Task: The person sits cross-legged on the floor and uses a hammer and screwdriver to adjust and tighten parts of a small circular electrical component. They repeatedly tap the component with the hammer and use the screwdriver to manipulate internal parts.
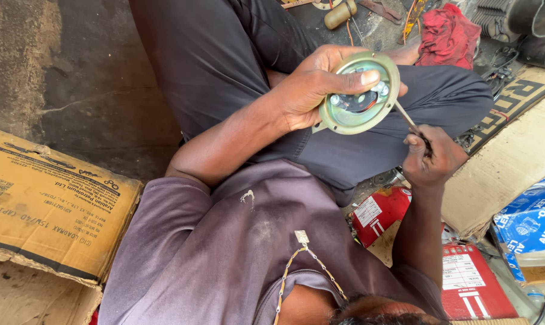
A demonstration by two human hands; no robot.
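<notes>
- Nearest the lens: chain (308, 265) lying over a purple shirt (224, 253).
- Left hand (305, 87) gripping a round greenish metal disc (360, 93) above the lap, thumb (357, 78) pressed across its face.
- Right hand (432, 157) closed on a thin tool (408, 119), tip touching the disc's lower right rim.
- Red cans (381, 210) by the right forearm.
- Cardboard box (50, 204) at left.
- Red cloth (447, 36) beyond the knee.

Brown carton (50, 210) lower left; red (471, 283) and perhaps blue packs (534, 219) right.
</notes>
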